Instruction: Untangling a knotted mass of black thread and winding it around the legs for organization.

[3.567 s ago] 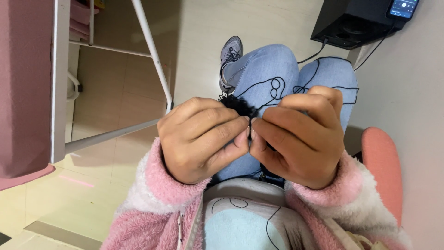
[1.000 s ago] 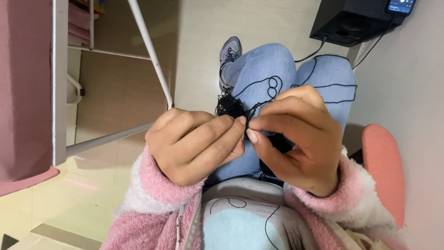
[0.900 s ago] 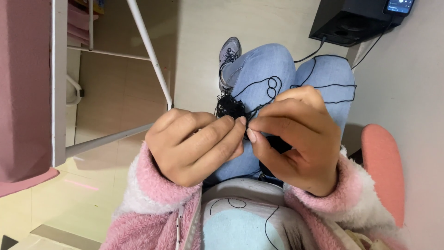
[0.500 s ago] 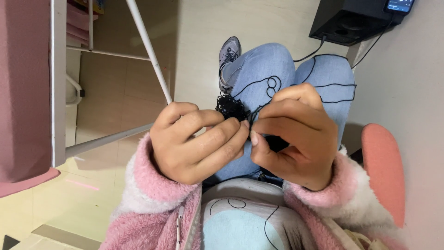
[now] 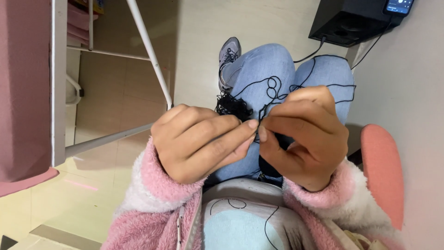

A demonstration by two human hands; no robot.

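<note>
**So, fiddly black thread, held over the lap**

Okay, starting at the far left of the frame: a pink cloth hangs over the edge of a white table, with its thin white legs crossing the upper left over a tan floor. None of that is touching the hands.

Left of centre is the left hand, closed, with thumb and forefinger tips pinched together. I reckon it's nipping the black thread right at the tips, though the strand is too thin there to be sure. Just above its knuckles sits a tangled clump of the same thread, resting against the jeans.

Right of centre, the right hand is closed too, its fingertips meeting the left ones at mid-frame, and it looks pinched on the same strand. Loose loops trail over both knees toward the upper right.

Handling-wise, I'd say this stuff weighs next to nothing, is totally limp and snags on itself easily. A hard tug would probably just tighten the knots. Best hold is a fingertip pinch on a single strand close to the clump, not a grab at the wad.

Far right: a black box on the floor in the upper right, and a pink chair arm at the right edge.
</note>
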